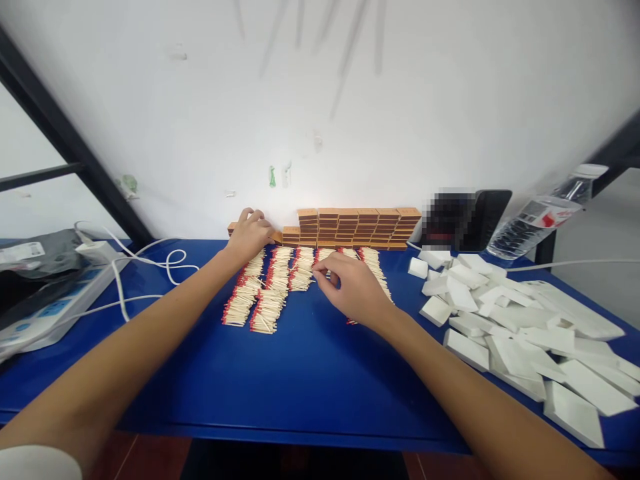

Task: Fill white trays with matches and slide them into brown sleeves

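Against the wall, my left hand [250, 233] is closed over the left end of the matchbox row, its fingertips on a matchbox [277, 237] that is partly covered. To its right stand stacked orange-brown matchboxes [367, 227], several layers high. In front of them, red-tipped matches [271, 303] lie on the table in several bundled columns. Over the middle columns hovers my right hand [355, 283], thumb and index finger pinched together; whether anything is between them is too small to make out. The matches under this hand are partly hidden.
Many white box pieces [510, 320] lie heaped on the blue table [260, 383] at right. Behind them, a plastic bottle [540, 217] leans beside a black device [493, 217]. A power strip [65, 303] with white cables [120, 280] and a grey bag [43, 257] occupy the left.
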### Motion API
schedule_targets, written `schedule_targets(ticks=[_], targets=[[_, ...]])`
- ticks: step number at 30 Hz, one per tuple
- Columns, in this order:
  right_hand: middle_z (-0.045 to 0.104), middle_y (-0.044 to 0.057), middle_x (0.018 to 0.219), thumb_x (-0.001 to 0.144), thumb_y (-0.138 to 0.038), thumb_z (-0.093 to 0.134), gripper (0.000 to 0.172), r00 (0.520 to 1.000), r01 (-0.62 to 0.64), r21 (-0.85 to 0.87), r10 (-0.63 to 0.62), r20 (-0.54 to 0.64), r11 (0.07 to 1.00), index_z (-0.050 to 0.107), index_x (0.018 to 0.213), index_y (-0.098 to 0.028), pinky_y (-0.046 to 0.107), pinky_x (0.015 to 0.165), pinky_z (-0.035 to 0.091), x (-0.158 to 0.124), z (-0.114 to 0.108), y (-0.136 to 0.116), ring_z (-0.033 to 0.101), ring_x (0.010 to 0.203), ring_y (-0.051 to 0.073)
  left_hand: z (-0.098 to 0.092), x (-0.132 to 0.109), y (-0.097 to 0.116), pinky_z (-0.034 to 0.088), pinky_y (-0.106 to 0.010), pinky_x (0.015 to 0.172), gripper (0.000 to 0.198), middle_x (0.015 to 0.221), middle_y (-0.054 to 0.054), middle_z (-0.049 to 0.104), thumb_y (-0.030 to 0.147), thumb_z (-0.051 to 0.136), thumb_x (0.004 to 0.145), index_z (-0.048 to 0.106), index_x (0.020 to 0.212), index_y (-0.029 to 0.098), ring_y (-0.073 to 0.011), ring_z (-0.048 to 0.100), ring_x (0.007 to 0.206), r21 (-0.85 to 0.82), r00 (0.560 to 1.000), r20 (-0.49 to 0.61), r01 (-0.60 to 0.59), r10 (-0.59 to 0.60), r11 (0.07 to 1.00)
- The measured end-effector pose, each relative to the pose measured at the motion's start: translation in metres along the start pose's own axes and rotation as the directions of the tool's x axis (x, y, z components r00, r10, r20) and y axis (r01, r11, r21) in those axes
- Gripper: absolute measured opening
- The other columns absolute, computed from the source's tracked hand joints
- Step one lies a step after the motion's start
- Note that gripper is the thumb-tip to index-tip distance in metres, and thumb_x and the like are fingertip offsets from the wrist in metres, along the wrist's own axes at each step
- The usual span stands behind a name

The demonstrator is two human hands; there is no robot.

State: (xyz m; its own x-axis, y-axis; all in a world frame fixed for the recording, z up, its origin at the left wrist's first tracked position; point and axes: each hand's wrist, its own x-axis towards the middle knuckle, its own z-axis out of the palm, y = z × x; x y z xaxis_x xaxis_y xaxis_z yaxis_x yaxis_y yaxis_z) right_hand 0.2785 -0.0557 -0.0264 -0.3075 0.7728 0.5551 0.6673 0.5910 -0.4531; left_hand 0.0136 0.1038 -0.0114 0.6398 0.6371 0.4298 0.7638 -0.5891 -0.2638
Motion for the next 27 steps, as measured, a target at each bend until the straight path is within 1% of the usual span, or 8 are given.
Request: schedule_targets(ticks=[4,10,13,17,20,22,24,27], targets=[[0.069,0.004,0.086,0.099,-0.018,0.058,0.017,1.000,0.002,-0.006,-0.002,0.003,1.000,0.072,0.090,-0.021,0.031,0.070,0.045,0.000,0.000,0.001,0.060,0.069,0.016,0.002,-0.002,0.000,0.032,-0.061,0.104,0.023,0.097,-0.019,0.078,0.019,0.064,0.096,0.084,0.085,0.021,-0.0381,0.054,0.115,-0.021,0.999,-0.033,0.039,-0.040,0.999],[0.070,0.005,0.086,0.099,-0.019,0.059,0.016,1.000,-0.001,-0.012,0.001,0.014,1.000,0.072,0.091,-0.021,0.031,0.069,0.045,0.000,0.001,0.002,0.060,0.068,0.016,0.007,-0.001,-0.001,0.030,-0.057,0.109,0.018,0.105,-0.014,0.077,0.018,0.069,0.093,0.084,0.084,0.024,-0.0357,0.052,0.121,-0.050,0.999,-0.032,0.031,-0.032,0.998],[0.071,0.005,0.085,0.099,-0.018,0.058,0.017,1.000,0.014,-0.008,-0.014,0.019,1.000,0.071,0.089,-0.021,0.031,0.070,0.045,0.000,0.001,0.002,0.061,0.070,0.017,0.008,-0.001,0.001,0.030,-0.056,0.108,0.015,0.107,-0.015,0.077,0.024,0.069,0.096,0.084,0.095,0.024,-0.0360,0.053,0.120,-0.049,0.998,-0.043,0.043,-0.045,0.998],[0.072,0.005,0.086,0.099,-0.018,0.058,0.017,1.000,0.004,-0.009,-0.004,0.020,1.000,0.072,0.090,-0.020,0.030,0.070,0.044,0.000,0.001,0.003,0.060,0.069,0.016,0.005,0.004,0.006,0.032,-0.054,0.106,0.020,0.112,-0.015,0.077,0.034,0.068,0.099,0.082,0.109,0.023,-0.0354,0.053,0.119,-0.066,0.993,-0.091,0.073,-0.079,0.995],[0.072,0.004,0.085,0.099,-0.017,0.058,0.017,1.000,0.009,-0.019,-0.009,0.024,1.000,0.072,0.089,-0.020,0.030,0.070,0.044,-0.001,0.003,0.003,0.061,0.070,0.016,0.002,0.013,0.012,0.033,-0.053,0.104,0.021,0.109,-0.016,0.077,0.034,0.068,0.099,0.082,0.106,0.021,-0.0361,0.052,0.119,-0.101,0.995,-0.079,0.060,-0.068,0.993],[0.073,0.004,0.085,0.099,-0.017,0.058,0.017,1.000,0.002,-0.032,-0.001,0.031,0.999,0.072,0.090,-0.020,0.030,0.071,0.044,0.000,0.003,0.002,0.062,0.071,0.016,0.002,0.018,0.016,0.035,-0.052,0.101,0.023,0.105,-0.016,0.077,0.037,0.069,0.100,0.083,0.100,0.019,-0.0364,0.053,0.116,-0.106,0.993,-0.071,0.091,-0.099,0.990],[0.074,0.005,0.087,0.099,-0.018,0.057,0.017,0.998,-0.018,-0.086,0.023,0.052,0.996,0.073,0.092,-0.020,0.029,0.072,0.044,0.004,-0.001,0.001,0.064,0.074,0.017,0.000,0.022,0.020,0.037,-0.052,0.098,0.028,0.104,-0.017,0.076,0.042,0.069,0.100,0.082,0.098,0.017,-0.0369,0.054,0.115,-0.079,0.987,-0.084,0.130,-0.136,0.988],[0.078,0.008,0.094,0.101,-0.020,0.054,0.021,0.986,-0.079,-0.319,0.122,0.118,0.945,0.074,0.097,-0.020,0.031,0.072,0.043,0.011,-0.021,0.006,0.069,0.084,0.021,-0.006,0.017,0.030,0.039,-0.051,0.094,0.028,0.107,-0.017,0.075,0.041,0.068,0.100,0.080,0.104,0.017,-0.0374,0.055,0.114,-0.041,0.976,-0.147,0.157,-0.161,0.987]])
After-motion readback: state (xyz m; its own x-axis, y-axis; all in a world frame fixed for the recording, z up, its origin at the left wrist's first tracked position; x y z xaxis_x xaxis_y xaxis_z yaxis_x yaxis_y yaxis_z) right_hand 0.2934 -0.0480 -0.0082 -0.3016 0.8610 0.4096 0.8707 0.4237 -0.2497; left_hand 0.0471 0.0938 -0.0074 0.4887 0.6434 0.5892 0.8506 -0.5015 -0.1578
